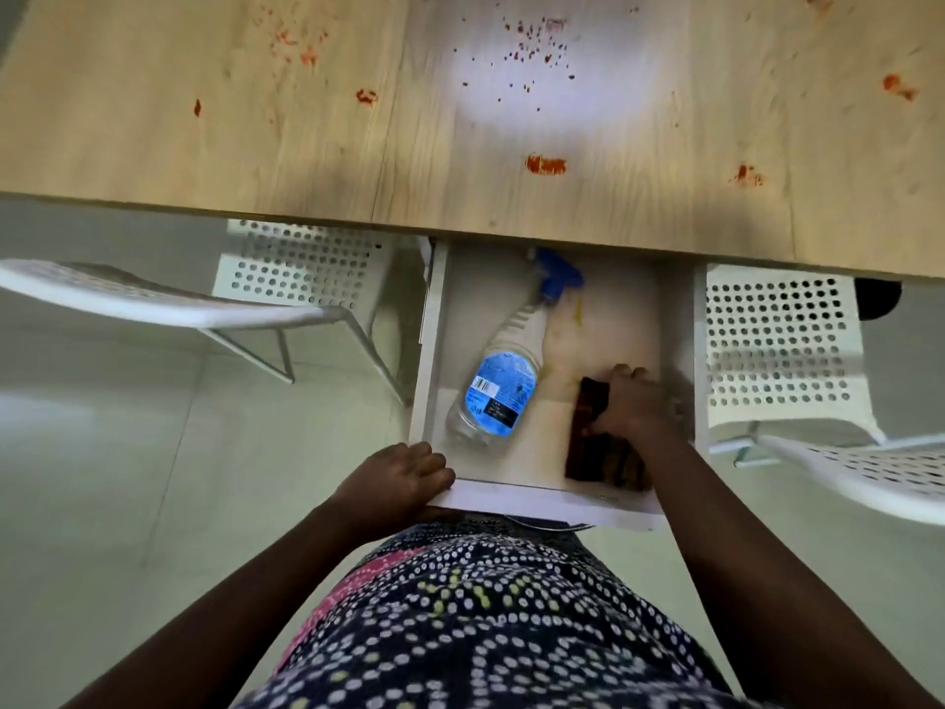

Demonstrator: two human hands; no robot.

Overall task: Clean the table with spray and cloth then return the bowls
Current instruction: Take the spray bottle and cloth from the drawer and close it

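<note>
Head view, one entry. Table [255, 145]: pale wood, spotted with red stains [545, 164]. Drawer [542, 498]: white, pulled open under the table edge. Spray bottle [503, 381]: clear, blue label and trigger, lay on its side in the drawer's left half. Cloth [598, 452]: dark, folded, lay in the drawer's right half. Right hand [631, 406]: fingers curled over the cloth, gripping it. Left hand [396, 481]: fingers closed on the drawer's front left corner. White perforated chairs [777, 345] stood either side.
</note>
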